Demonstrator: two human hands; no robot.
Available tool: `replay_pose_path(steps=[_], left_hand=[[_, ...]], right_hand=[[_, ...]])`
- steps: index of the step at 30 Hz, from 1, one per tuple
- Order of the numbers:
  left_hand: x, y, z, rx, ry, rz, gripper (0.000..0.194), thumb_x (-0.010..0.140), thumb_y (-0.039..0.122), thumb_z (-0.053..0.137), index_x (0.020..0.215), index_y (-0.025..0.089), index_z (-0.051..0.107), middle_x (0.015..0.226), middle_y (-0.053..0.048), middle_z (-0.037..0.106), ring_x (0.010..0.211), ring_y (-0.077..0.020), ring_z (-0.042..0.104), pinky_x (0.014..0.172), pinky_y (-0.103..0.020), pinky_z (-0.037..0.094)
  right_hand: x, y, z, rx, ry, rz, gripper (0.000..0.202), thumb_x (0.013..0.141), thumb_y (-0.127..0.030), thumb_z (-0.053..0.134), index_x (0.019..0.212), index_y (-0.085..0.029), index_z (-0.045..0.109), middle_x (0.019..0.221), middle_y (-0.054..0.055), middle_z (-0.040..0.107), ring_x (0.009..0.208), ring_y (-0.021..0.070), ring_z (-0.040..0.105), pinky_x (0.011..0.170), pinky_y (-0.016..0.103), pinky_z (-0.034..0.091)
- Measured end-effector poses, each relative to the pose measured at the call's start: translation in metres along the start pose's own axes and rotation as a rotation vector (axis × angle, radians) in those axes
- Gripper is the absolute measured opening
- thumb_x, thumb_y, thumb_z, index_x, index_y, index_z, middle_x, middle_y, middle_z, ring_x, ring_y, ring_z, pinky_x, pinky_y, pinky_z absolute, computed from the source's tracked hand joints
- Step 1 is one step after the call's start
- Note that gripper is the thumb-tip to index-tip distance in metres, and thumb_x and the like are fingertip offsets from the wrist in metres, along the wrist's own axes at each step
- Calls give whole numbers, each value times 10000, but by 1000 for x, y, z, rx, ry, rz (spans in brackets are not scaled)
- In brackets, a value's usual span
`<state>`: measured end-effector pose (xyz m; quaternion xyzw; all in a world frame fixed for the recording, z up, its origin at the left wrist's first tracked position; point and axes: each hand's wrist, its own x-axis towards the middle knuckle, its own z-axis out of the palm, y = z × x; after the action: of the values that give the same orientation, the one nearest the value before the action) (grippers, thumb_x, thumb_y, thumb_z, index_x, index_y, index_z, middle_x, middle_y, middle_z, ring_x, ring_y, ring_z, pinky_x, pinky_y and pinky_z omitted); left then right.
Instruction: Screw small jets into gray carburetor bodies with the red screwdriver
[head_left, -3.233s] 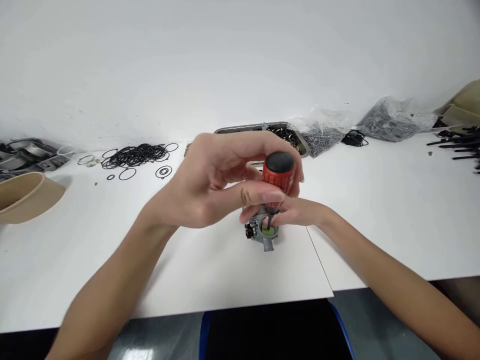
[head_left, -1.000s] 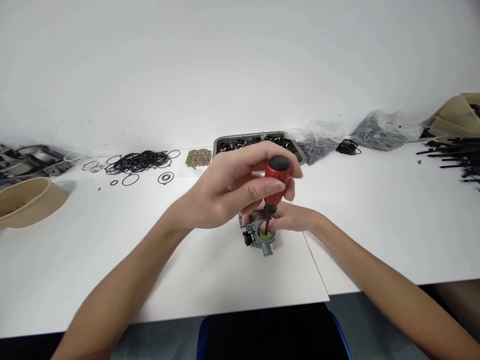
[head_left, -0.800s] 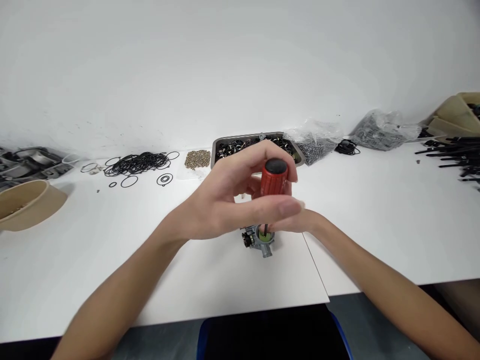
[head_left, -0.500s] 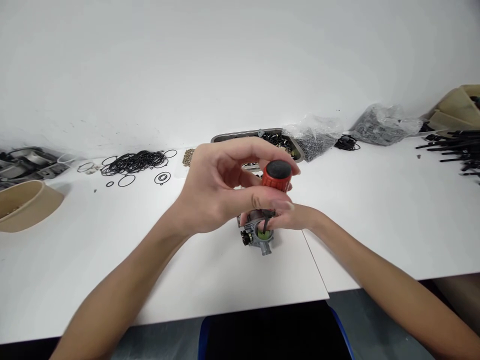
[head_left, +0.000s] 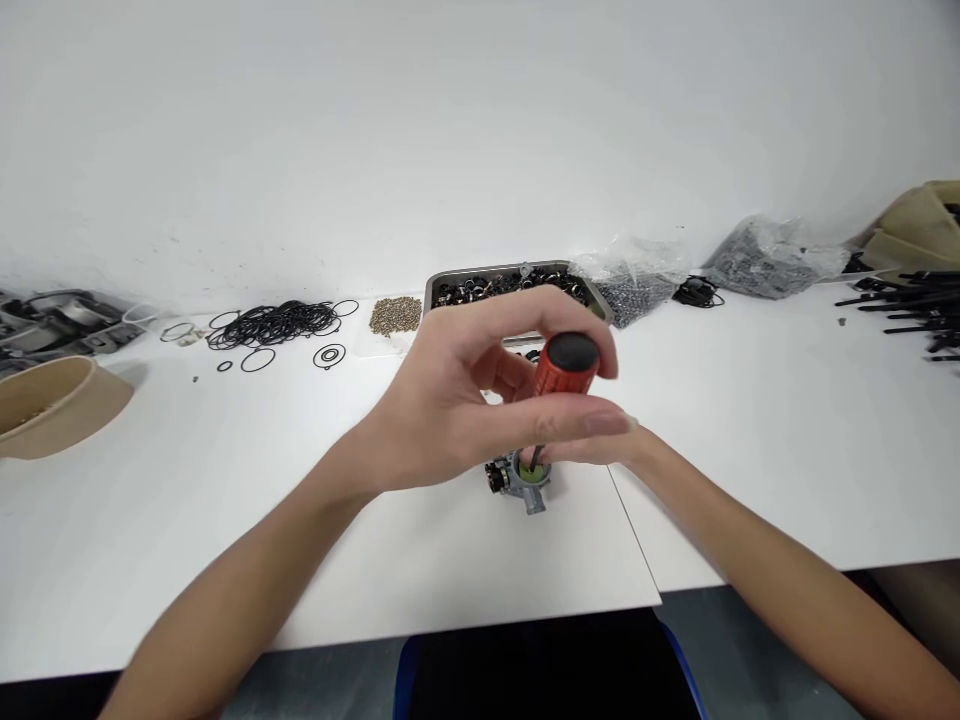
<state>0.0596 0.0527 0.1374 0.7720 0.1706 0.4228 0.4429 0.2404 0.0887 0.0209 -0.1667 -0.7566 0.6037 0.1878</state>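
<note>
A screwdriver [head_left: 567,368] with a ribbed red handle and a black end cap stands nearly upright, slightly tilted. My left hand [head_left: 480,385] has its thumb and fingers curled round that handle. Its dark shaft points down into the round opening of a small grey metal carburetor [head_left: 534,500], where something yellow-green shows inside. The carburetor rests on the white table, a black fitting on its left side. Beyond it, my right hand [head_left: 600,450] closes on the carburetor body, with most of its fingers hidden behind my left hand.
Behind my hands stands a metal tray [head_left: 435,292] of dark small parts, beside brass-coloured pieces [head_left: 396,315]. Black rubber rings [head_left: 277,325] lie left, near a beige bin [head_left: 71,405]. Plastic bags of parts [head_left: 776,255] and black rods [head_left: 926,305] are at right.
My left hand has shifted a little right and down on the screwdriver, its thumb reaching further across the handle. The handle leans more to the right. The carburetor stays nearly in place.
</note>
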Motion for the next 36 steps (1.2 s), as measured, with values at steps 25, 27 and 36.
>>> replay_pose_path(steps=[25, 27, 36], left_hand=[[3, -12, -9, -37, 49, 20, 249, 716, 215, 805, 884, 162, 630, 711, 0, 639, 550, -85, 599, 438, -171, 495], [4, -16, -6, -72, 97, 20, 326, 654, 266, 852, 838, 169, 601, 691, 14, 632, 530, -79, 590, 409, -160, 471], [4, -18, -14, -78, 69, 50, 228, 659, 277, 855, 765, 170, 684, 765, -44, 703, 684, -177, 683, 496, -253, 565]], right_hand=[[-1, -5, 1, -18, 1, 33, 281, 849, -182, 574, 1125, -162, 621, 1151, 97, 615, 1103, 239, 563, 936, 424, 486], [-1, -4, 1, 2, -6, 43, 294, 841, -170, 571, 1131, -166, 623, 1138, 94, 625, 1087, 233, 572, 926, 415, 493], [0, -3, -1, 68, -13, 23, 302, 813, -248, 609, 1098, -150, 629, 1160, 105, 613, 1112, 237, 543, 935, 396, 475]])
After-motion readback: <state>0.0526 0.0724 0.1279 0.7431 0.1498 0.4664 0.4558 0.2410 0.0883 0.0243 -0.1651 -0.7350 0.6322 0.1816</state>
